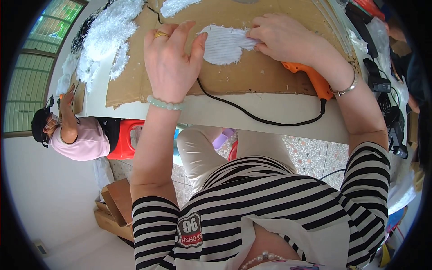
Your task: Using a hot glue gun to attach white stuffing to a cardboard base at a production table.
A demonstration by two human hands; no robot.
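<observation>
A flat white ribbed piece (225, 47) with frayed edges lies on a sheet of brown cardboard (270, 81). My right hand (283, 38) pinches its narrow right end, the fingertips pressed together there. Just left of the piece, my left hand (173, 58) is held with fingers bent and apart, holding nothing; its thumb comes close to the piece's left edge. Under my right forearm lies an orange glue gun (315, 78), untouched by the fingers. Its black cord (261, 119) loops along the table's front edge toward my left wrist.
Heaps of white shredded fluff (108, 36) cover the far left, with another white clump (177, 6) at the back. Clear thin sticks (333, 27) lie at the right. A person in pink (81, 139) sits at the left. Cardboard boxes (114, 207) stand on the floor.
</observation>
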